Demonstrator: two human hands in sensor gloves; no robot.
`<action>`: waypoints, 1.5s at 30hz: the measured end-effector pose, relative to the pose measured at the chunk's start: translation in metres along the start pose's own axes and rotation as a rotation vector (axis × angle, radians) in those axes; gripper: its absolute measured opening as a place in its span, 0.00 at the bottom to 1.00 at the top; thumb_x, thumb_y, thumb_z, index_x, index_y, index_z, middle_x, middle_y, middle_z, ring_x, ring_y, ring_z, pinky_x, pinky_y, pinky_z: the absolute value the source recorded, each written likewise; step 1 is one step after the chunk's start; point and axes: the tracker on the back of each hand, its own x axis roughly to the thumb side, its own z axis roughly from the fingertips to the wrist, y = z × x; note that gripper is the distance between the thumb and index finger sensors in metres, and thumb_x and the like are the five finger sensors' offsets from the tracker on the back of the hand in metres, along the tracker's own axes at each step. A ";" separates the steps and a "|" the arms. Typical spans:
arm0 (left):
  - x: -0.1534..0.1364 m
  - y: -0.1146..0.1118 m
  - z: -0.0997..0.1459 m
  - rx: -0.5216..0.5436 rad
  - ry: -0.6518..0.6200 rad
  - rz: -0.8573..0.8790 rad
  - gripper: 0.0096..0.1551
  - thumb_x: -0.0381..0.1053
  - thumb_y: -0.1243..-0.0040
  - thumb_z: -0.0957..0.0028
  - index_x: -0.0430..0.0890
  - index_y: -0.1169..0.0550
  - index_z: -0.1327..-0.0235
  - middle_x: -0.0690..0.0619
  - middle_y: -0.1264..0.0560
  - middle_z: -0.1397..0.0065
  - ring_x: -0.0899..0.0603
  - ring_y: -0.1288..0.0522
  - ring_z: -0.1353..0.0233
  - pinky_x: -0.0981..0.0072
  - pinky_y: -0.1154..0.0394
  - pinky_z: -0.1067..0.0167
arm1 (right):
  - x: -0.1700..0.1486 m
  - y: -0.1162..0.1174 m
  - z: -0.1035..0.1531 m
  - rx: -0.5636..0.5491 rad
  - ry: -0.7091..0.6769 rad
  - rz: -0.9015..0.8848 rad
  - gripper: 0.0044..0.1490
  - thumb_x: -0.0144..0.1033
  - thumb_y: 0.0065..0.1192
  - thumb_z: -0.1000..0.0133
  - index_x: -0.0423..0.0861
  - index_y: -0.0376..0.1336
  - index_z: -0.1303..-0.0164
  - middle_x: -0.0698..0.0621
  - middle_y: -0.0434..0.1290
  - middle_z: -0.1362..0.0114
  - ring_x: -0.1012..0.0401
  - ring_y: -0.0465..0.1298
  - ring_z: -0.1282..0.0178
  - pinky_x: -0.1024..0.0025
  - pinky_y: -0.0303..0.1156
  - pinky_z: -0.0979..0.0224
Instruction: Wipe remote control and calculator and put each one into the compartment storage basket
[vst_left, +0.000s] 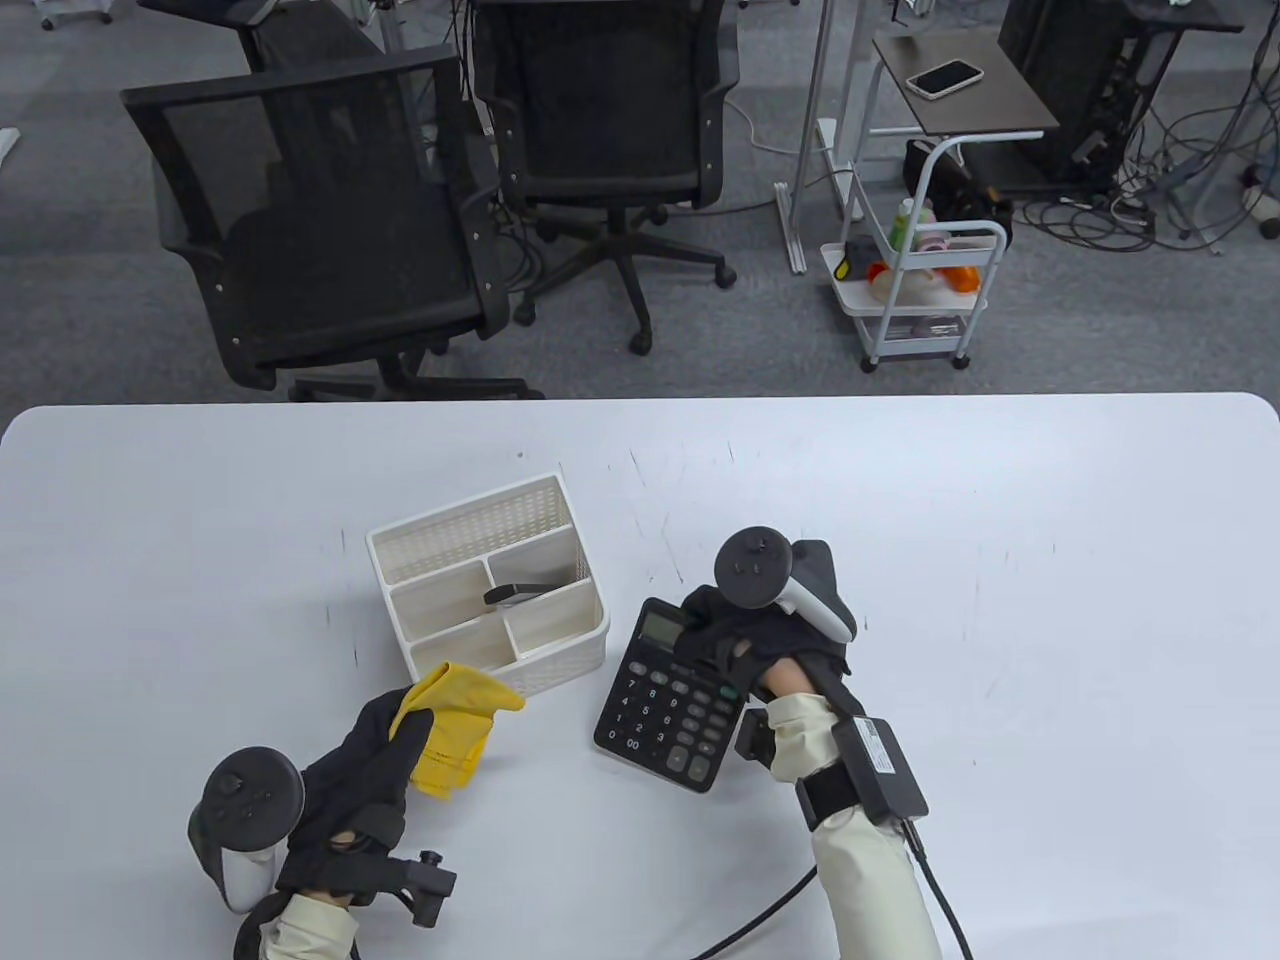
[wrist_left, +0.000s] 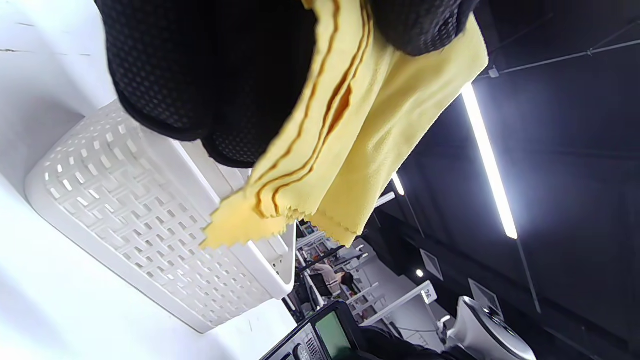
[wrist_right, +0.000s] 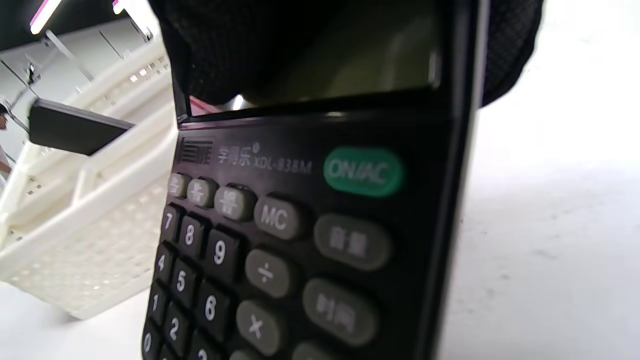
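our right hand (vst_left: 745, 640) gripped the calculator (vst_left: 668, 692) at its top edge, at 3 o'clock of the basket (vst_left: 490, 585), our left hand (vst_left: 370, 765) pinched the yellow cloth (vst_left: 455, 715), and hard wiping risked it slipping free.

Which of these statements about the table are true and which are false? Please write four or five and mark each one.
1. The left hand holds a yellow cloth. True.
2. The calculator already lies inside the storage basket. False: it is outside, to the right of the basket, with the right hand gripping its display end.
3. The remote control is in a compartment of the basket. True: its dark end sticks up over a divider.
4. The yellow cloth is pressed on the calculator keys. False: the cloth is apart from the calculator, near the front corner of the basket.
5. The calculator has a green ON/AC key. True.
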 end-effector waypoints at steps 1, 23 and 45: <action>0.000 0.000 0.000 -0.003 0.001 0.007 0.21 0.55 0.46 0.40 0.50 0.24 0.38 0.48 0.15 0.40 0.39 0.13 0.42 0.50 0.16 0.48 | 0.001 -0.002 0.008 -0.019 -0.009 -0.007 0.29 0.35 0.66 0.43 0.41 0.68 0.31 0.43 0.71 0.30 0.45 0.83 0.40 0.41 0.76 0.38; 0.015 -0.002 0.003 0.082 0.053 -0.112 0.26 0.54 0.47 0.39 0.45 0.26 0.31 0.43 0.17 0.36 0.38 0.14 0.39 0.49 0.15 0.48 | 0.045 0.042 0.090 -0.353 -0.034 -0.640 0.33 0.36 0.66 0.40 0.36 0.66 0.26 0.37 0.78 0.33 0.49 0.83 0.45 0.43 0.76 0.41; 0.063 -0.083 0.008 -0.229 -0.416 -1.035 0.58 0.74 0.40 0.53 0.51 0.50 0.17 0.45 0.54 0.12 0.28 0.55 0.15 0.27 0.46 0.26 | 0.037 0.092 0.096 -0.503 0.057 -1.094 0.35 0.36 0.59 0.37 0.29 0.61 0.26 0.35 0.71 0.30 0.45 0.80 0.39 0.32 0.72 0.40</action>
